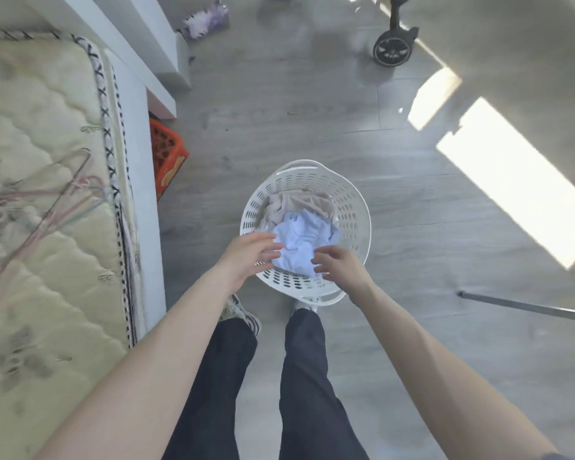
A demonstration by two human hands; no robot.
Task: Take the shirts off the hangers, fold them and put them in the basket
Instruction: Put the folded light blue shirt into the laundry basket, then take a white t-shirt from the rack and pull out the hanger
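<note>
The blue shirt (pixel 299 240) lies in the basket (pixel 352 207) at frame centre, on a beige cloth (pixel 299 202). The left hand (pixel 246 254) rests loose-fingered on it. The right hand (pixel 339 262) curls at its edge; whether it grips, I cannot tell.

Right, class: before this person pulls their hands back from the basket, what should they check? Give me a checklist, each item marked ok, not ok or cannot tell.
1. Blue shirt lies inside the basket: ok.
2. Blue shirt neatly folded: not ok, it looks crumpled.
3. Left hand free of the shirt, fingers straight: ok.
4. Right hand free of the shirt: cannot tell, its fingers curl at the shirt's edge.
5. Hangers on the mattress are bare: ok.
6. Basket stands upright on the floor: ok.
</note>
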